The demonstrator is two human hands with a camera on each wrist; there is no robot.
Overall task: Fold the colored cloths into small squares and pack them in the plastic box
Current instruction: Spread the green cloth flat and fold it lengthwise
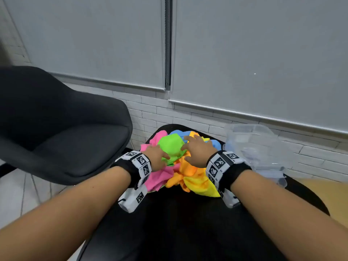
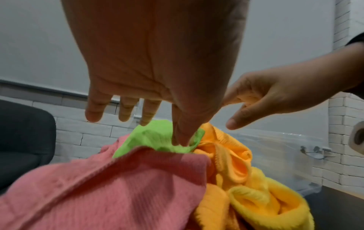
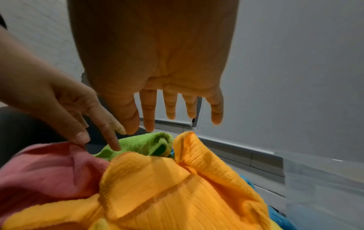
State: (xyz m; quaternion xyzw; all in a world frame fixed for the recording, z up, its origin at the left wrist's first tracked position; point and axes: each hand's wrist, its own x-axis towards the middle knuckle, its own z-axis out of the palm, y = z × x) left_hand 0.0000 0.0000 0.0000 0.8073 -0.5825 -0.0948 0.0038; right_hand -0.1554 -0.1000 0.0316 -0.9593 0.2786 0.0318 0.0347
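A loose pile of colored cloths lies on the black table [image 1: 188, 227]: green cloth [image 1: 172, 145] on top, pink cloth [image 1: 160, 178], orange cloth [image 1: 186, 171], yellow cloth [image 1: 202, 186] and blue cloth [image 1: 215, 143]. My left hand [image 1: 160, 156] reaches over the pile's left side with its fingers straight. In the left wrist view, the left hand [image 2: 163, 130] has its thumb on the green cloth [image 2: 149, 140]. My right hand [image 1: 194, 146] spreads flat over the top right of the pile. The right hand [image 3: 149, 124] hovers above the orange cloth [image 3: 177, 179]. A clear plastic box [image 1: 252, 146] stands right of the pile.
A black chair [image 1: 56, 129] stands close on the left. Grey roller blinds and a white brick wall [image 1: 150, 113] back the table. A paper roll [image 2: 358, 137] hangs on the wall at the right. Bare black tabletop lies between me and the pile.
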